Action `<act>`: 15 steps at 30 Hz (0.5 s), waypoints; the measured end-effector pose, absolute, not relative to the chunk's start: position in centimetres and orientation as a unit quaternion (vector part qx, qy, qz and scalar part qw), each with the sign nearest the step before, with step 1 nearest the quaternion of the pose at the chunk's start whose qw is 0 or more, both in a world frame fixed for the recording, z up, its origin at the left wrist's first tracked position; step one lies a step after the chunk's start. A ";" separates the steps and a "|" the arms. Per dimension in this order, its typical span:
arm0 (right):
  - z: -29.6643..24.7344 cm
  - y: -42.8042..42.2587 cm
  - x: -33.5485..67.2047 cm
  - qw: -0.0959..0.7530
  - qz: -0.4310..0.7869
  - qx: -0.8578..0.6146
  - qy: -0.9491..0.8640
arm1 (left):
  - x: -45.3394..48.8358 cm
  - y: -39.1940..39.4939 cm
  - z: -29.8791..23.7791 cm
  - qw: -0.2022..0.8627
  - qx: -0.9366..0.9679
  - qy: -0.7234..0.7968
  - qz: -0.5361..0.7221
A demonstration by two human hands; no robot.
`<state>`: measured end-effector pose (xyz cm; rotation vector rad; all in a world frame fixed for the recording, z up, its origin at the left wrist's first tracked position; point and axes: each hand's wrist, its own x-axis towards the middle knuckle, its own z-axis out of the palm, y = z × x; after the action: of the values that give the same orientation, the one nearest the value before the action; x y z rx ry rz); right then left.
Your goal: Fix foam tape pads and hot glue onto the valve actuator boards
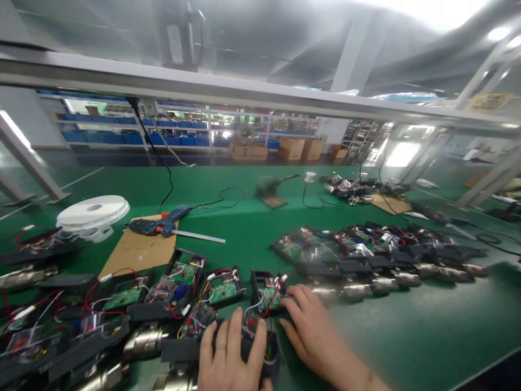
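Observation:
My left hand [230,355] lies over a black assembly [260,347] with red, white and black wires at the bench's near edge, its fingers curled round the housing. My right hand [315,331] rests just to the right, fingers stretched toward a small green circuit board [269,296] in an open black case. Beside it sit more open cases with green boards [222,290] and metal cylinders [148,339]. Motion blurs both hands slightly.
A row of similar assemblies [366,255] runs to the right on the green bench mat [407,336]. A blue glue gun [163,224] lies on cardboard [138,251], a white tape roll [93,212] at left, a soldering stand [272,193] behind. Shelves and boxes stand far back.

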<state>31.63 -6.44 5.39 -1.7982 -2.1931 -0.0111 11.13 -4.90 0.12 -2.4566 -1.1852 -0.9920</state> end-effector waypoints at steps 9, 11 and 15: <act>7.5 -10.6 31.6 0.185 0.196 -0.584 -0.766 | 8.8 -3.6 2.4 0.055 -0.908 -0.329 -0.255; 7.9 -11.2 32.1 0.220 0.211 -0.570 -0.763 | 8.7 -3.3 3.1 0.046 -0.924 -0.304 -0.229; 7.7 -12.5 33.9 0.298 0.133 -0.542 -0.775 | 8.5 -2.6 3.6 0.022 -0.945 -0.257 -0.202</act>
<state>33.87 -12.52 7.73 -1.4393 -2.0578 0.3525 8.45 -2.56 3.63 -2.9265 -0.7970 -0.6249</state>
